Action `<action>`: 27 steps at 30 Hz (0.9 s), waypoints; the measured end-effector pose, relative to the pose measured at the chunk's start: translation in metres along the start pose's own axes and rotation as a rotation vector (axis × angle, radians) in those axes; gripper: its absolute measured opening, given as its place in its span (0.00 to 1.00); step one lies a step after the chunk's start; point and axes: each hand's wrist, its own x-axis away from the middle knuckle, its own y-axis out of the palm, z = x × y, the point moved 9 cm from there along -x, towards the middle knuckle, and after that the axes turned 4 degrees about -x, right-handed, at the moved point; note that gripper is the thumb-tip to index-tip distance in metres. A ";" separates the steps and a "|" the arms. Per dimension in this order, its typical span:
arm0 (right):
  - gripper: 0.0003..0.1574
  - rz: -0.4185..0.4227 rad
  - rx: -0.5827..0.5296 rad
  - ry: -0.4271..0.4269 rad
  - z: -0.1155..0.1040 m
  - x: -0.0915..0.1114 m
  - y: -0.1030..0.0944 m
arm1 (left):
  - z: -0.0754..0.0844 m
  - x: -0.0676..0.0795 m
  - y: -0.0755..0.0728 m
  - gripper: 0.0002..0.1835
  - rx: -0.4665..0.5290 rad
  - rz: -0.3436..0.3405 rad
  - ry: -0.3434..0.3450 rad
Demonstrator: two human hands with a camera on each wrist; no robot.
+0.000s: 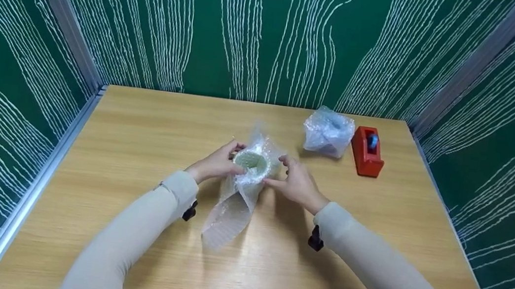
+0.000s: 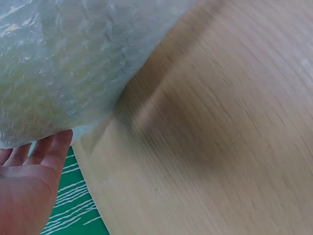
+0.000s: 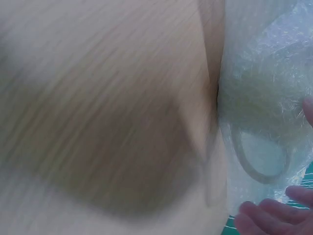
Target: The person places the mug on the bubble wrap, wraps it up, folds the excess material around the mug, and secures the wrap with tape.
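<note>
A pale green mug (image 1: 253, 162) stands mouth up near the middle of the table, with clear bubble wrap (image 1: 230, 218) around it. One tail of the wrap trails toward the person and another flares out behind. My left hand (image 1: 217, 163) holds the mug's left side through the wrap, thumb by the front rim and fingers at the far side. On the right, my right hand (image 1: 299, 182) spreads thumb and fingers along the wrap, the thumb touching it low at the front. Through the plastic, the right wrist view shows the mug's handle (image 3: 261, 178) beside the fingers (image 3: 266, 215).
A second bundle of bubble wrap (image 1: 329, 131) sits at the back right; its contents are unclear. Next to it stands a red tape dispenser (image 1: 367, 163) with a blue roll. Green panels with white lines (image 1: 301, 41) enclose the wooden table (image 1: 140, 124) on three sides.
</note>
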 end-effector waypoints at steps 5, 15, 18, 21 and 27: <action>0.54 -0.065 -0.235 0.047 0.006 -0.003 0.014 | -0.001 0.000 0.000 0.40 0.004 -0.008 0.001; 0.52 -0.071 -0.446 -0.007 0.013 -0.011 0.023 | -0.003 -0.003 0.002 0.44 0.039 -0.031 0.032; 0.52 -0.087 -0.471 -0.006 0.014 -0.014 0.025 | -0.003 -0.002 0.003 0.44 0.058 -0.036 0.029; 0.52 -0.102 -0.488 -0.013 0.013 -0.015 0.027 | -0.004 -0.002 0.003 0.44 0.068 -0.035 0.027; 0.48 -0.141 -0.530 -0.044 0.011 -0.014 0.028 | -0.006 -0.002 0.006 0.46 0.094 -0.036 0.006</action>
